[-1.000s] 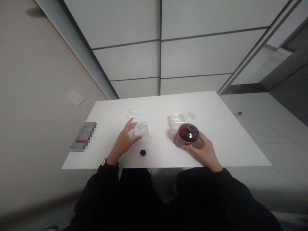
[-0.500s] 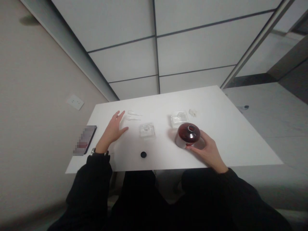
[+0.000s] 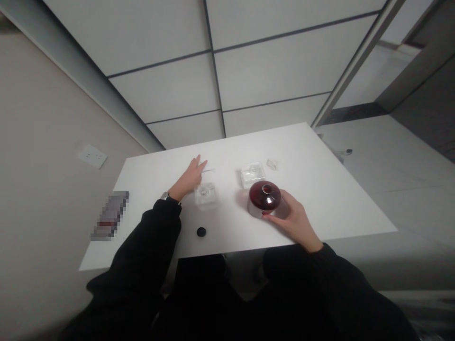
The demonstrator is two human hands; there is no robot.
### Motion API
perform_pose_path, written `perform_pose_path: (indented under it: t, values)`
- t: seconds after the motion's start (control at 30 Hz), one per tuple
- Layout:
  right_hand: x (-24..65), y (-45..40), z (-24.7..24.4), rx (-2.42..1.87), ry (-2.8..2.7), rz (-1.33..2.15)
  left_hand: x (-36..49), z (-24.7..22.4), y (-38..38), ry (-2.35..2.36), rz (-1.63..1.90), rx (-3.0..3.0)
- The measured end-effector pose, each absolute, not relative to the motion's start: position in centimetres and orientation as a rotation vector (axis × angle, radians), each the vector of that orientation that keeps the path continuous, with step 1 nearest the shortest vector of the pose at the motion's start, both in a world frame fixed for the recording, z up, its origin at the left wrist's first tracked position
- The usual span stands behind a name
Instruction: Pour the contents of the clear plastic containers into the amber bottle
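My right hand point(image 3: 296, 225) is wrapped round the lower right side of a squat dark red glass bottle point(image 3: 261, 196), which stands upright with its narrow round mouth uncovered. At the far left part of the table, my left hand point(image 3: 188, 180) lies low over thin clear pieces that look like droppers, its fingers stretched and apart. The hand covers most of these pieces; one thin tip point(image 3: 209, 170) shows beyond the fingers. Close to the left wrist sits a clear square container point(image 3: 206, 198). A small round black cap point(image 3: 201, 232) lies nearer the front edge.
Behind the bottle stands a second clear square container point(image 3: 252, 174), with a small crumpled clear piece point(image 3: 273, 164) to its right. A blurred-out flat phone-like object point(image 3: 110, 215) lies at the left edge of the white table point(image 3: 330, 199). A wall socket point(image 3: 93, 156) is further left.
My left hand has moved right and away from me, over the dropper-like pieces. My right hand stays on the bottle. The whole view has shifted slightly.
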State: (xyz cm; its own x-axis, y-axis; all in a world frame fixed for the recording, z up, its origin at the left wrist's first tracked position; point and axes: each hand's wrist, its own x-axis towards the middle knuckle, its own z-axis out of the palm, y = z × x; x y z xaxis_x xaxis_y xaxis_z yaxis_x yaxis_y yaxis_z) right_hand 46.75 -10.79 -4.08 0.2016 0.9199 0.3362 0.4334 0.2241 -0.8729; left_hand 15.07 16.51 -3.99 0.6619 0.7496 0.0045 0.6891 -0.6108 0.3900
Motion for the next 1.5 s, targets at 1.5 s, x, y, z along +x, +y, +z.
perform_pose_path:
  t: [1.5]
  values:
    - [50.3, -11.5, -3.2, -1.39, -1.382, 0.653, 13.7, -2.1, 3.9, 1.257, 0.715, 2.223]
